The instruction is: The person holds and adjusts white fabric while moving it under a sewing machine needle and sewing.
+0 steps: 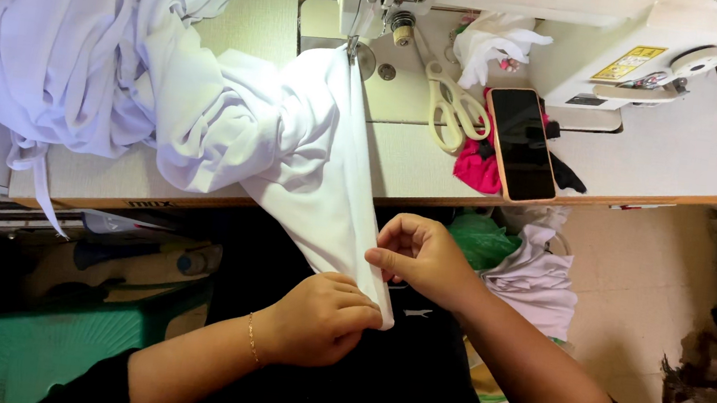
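White cotton cloth (309, 160) runs from under the needle of the cream sewing machine (524, 13) off the table's (678, 157) front edge, where both hands pinch its folded hem: left hand (323, 319) curled closed on it, right hand (420, 254) gripping just above. Cream-handled scissors (455, 104) and a black phone (522, 144) lie near the machine.

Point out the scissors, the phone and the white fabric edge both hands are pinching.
scissors (452, 104): head view, pivot above handles.
phone (521, 144): head view, screen middle.
white fabric (325, 180): head view, folded panel off the table.
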